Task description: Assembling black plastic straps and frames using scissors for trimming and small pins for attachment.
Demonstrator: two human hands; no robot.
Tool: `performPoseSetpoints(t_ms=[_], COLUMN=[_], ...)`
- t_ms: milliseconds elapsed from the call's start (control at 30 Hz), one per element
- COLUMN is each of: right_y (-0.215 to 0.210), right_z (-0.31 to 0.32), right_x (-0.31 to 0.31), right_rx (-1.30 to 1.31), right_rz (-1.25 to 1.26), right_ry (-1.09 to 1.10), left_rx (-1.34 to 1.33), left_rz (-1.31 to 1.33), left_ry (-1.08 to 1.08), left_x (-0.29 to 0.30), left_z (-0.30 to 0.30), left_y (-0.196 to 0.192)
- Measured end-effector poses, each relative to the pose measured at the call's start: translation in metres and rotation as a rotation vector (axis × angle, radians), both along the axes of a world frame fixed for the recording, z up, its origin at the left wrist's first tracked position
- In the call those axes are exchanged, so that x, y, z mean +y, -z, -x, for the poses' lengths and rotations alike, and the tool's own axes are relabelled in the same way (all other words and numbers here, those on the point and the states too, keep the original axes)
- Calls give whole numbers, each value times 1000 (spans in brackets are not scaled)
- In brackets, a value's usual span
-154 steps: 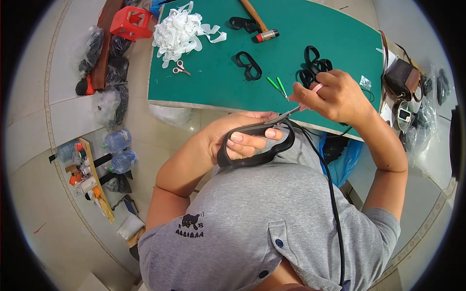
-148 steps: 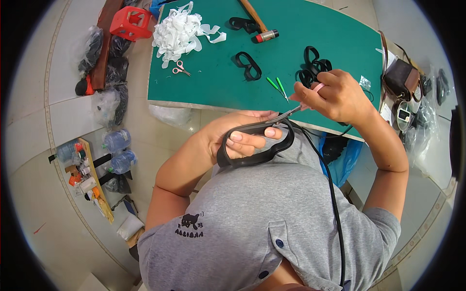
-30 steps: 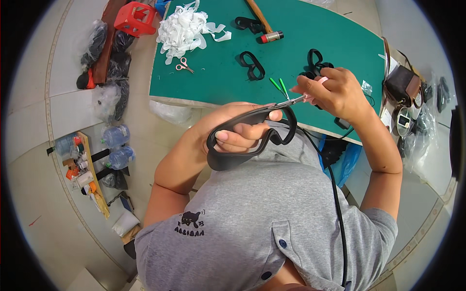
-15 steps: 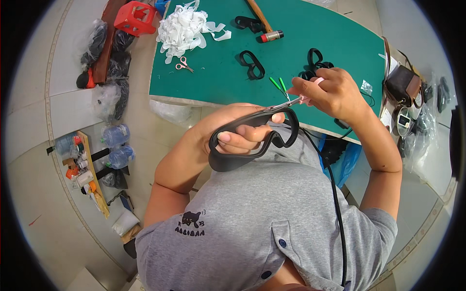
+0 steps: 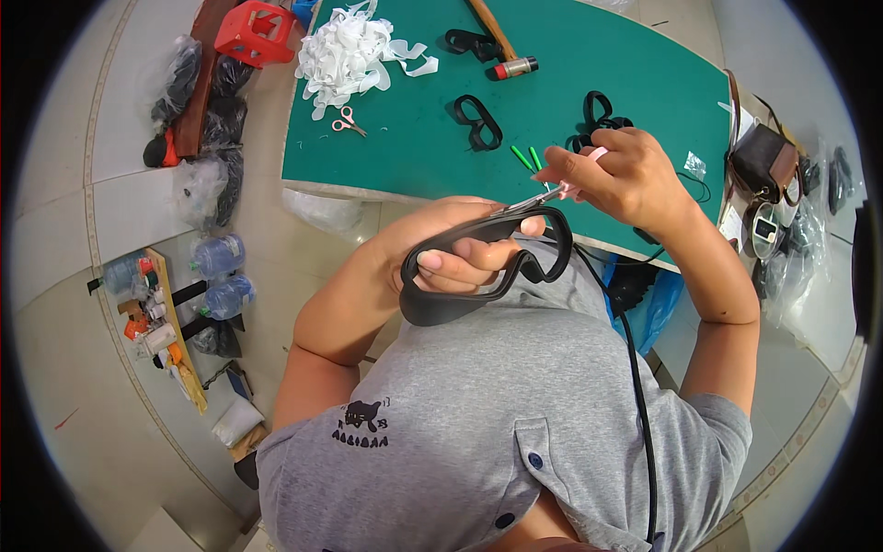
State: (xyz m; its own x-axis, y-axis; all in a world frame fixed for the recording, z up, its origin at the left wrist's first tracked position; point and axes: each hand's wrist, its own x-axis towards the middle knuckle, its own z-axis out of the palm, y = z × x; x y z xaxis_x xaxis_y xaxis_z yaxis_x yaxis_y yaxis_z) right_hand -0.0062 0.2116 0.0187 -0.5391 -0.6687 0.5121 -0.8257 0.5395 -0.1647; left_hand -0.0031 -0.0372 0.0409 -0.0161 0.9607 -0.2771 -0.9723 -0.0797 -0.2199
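Observation:
A black goggle frame [image 5: 432, 308] is held in front of my chest by my left hand [image 5: 460, 259], whose fingers pass through its opening. My right hand [image 5: 621, 179] grips small scissors [image 5: 572, 189] with pink handles. Their metal blades lie against the frame's upper edge. Just beyond the scissors, the green handles of a small tool [image 5: 526, 158] rest on the table. Another black goggle frame [image 5: 477, 123] lies farther off on the table, and a tangle of black pieces [image 5: 596, 120] sits behind my right hand.
On the green table [image 5: 386, 161] are a heap of white strips [image 5: 345, 60], a second pair of pink scissors [image 5: 348, 121] and a hammer [image 5: 510, 68]. A brown bag [image 5: 765, 161] is at the right edge. A red stool [image 5: 255, 34] stands on the floor at the far left.
The scissors and my right hand have shifted slightly left along the frame's upper edge. The goggle frame has moved a little to the right in my left hand.

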Motion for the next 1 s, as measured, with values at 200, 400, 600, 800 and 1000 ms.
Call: performPoseSetpoints(t_ms=[200,400,600,800,1000], right_y=[-1,-2,-2,-2,1], right_z=[1,1,1,1,1], right_x=[4,10,10,9,9], right_rx=[7,57,101,103,102], right_rz=[-32,-83,-83,-92,-106], right_ry=[10,43,59,66,62], left_rx=[-65,-41,-72,-49,-38], left_rz=[6,-8,-23,6,18], left_ry=[19,-11,-26,-4,-4], left_x=[0,-3,-3,-2,-2], left_z=[4,6,6,7,7], left_y=[-6,-4,-2,-4,-2])
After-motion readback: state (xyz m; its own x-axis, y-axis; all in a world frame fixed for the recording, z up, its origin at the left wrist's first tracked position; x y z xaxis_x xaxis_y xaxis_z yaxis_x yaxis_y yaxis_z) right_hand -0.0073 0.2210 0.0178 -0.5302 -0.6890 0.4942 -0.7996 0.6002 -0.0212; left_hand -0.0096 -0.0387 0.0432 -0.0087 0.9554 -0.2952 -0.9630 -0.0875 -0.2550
